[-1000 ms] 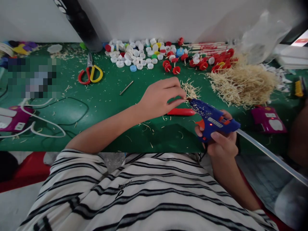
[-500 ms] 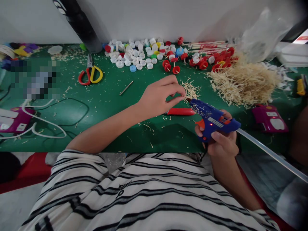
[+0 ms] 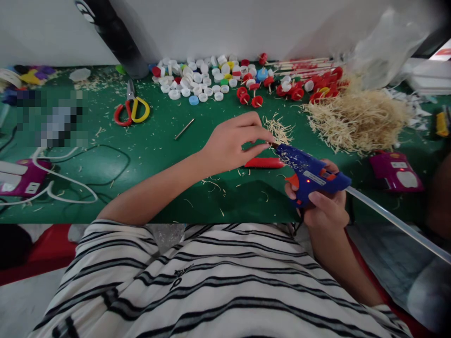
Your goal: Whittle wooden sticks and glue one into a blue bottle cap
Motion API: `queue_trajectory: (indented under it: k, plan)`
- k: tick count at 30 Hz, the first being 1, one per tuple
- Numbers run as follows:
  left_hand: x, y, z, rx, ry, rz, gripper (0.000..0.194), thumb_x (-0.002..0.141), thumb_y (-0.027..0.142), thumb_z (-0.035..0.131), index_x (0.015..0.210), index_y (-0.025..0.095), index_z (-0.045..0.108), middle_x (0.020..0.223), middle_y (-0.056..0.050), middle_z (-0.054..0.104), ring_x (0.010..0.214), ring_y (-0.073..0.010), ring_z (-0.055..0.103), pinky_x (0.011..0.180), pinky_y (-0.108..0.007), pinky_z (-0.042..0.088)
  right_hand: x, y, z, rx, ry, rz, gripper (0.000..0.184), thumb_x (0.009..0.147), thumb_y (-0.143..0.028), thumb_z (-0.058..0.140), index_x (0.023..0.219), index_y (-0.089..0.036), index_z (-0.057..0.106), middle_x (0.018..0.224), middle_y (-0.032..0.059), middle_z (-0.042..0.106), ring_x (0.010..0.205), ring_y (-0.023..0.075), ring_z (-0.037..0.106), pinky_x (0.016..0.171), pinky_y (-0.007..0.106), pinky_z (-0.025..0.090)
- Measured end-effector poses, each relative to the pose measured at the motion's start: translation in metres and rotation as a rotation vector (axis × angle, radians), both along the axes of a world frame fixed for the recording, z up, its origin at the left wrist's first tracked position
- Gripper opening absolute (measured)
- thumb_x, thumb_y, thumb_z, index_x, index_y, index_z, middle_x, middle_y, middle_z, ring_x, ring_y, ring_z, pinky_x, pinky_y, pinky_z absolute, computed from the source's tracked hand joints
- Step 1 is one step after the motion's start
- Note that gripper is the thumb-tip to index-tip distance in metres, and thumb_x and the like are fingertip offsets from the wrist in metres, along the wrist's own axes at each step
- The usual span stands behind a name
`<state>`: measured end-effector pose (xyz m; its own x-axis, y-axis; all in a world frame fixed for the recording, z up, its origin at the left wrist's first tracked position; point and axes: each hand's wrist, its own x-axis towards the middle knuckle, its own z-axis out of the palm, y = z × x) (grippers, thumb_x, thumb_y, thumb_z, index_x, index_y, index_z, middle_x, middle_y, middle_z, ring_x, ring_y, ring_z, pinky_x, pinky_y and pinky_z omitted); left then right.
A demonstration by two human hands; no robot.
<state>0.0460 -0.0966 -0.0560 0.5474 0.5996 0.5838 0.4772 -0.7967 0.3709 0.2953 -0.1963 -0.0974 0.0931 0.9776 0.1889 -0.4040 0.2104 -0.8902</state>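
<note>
Bottle (image 3: 121, 47), black, cylindrical, upper left, contents hidden; right hand (image 3: 327, 209), right of centre, grips blue plastic glue gun (image 3: 305, 166); left hand (image 3: 229, 141) arches mid-frame, fingertips narrowly spaced beside its nozzle (image 3: 274, 145), any hold unclear.

1. The right hand (image 3: 327, 213) gripped a blue glue gun (image 3: 299, 162); a clear glue stick (image 3: 394, 218) protruded from its rear.
2. The left hand (image 3: 229, 141) positioned thumb and forefinger beside the nozzle (image 3: 275, 146); anything pinched was too small for me to identify.
3. Pale shavings (image 3: 280, 131) lay just beyond, scissors (image 3: 130, 96) well apart.
</note>
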Motion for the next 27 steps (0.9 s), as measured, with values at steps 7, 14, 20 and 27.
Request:
queue_trajectory:
  k: [7,14,20,27]
  plan:
    - [0.0013,-0.0044,0.0048,-0.042,-0.010,0.022,0.029,0.108,0.050,0.061,0.111,0.029,0.082,0.108,-0.009,0.077,0.094,-0.0244,0.075,0.088,-0.044,0.062,0.0005,0.0002,-0.0006,0.008,0.012,0.012,0.053,0.059,-0.032,0.095,0.109,-0.034,0.079,0.089,-0.0012,0.070,0.059,0.0161,0.063,0.043,0.030,0.050]
    - [0.0029,-0.0072,0.0080,-0.146,0.009,0.059,0.028,0.103,0.050,0.069,0.119,0.030,0.081,0.110,-0.008,0.077,0.101,-0.0261,0.076,0.093,-0.044,0.062,-0.0007,0.0002,-0.0010,0.018,0.002,0.001,0.053,0.059,-0.032,0.093,0.110,-0.033,0.077,0.088,-0.0016,0.067,0.060,0.0159,0.062,0.044,0.030,0.050]
    - [0.0032,-0.0066,0.0074,-0.137,0.011,0.066,0.021,0.104,0.043,0.069,0.114,0.029,0.081,0.107,-0.007,0.077,0.096,-0.0234,0.074,0.090,-0.043,0.062,-0.0007,0.0003,-0.0003,0.013,-0.013,-0.007,0.053,0.058,-0.032,0.092,0.108,-0.033,0.076,0.086,-0.0020,0.068,0.059,0.0164,0.062,0.042,0.031,0.049]
    - [0.0023,-0.0038,0.0020,-0.061,-0.049,0.009,0.020,0.106,0.038,0.066,0.109,0.027,0.081,0.104,-0.006,0.077,0.084,-0.0175,0.071,0.082,-0.038,0.062,-0.0013,-0.0005,0.0002,0.012,0.004,0.000,0.053,0.059,-0.030,0.092,0.109,-0.032,0.076,0.087,-0.0020,0.068,0.060,0.0159,0.063,0.043,0.029,0.049]
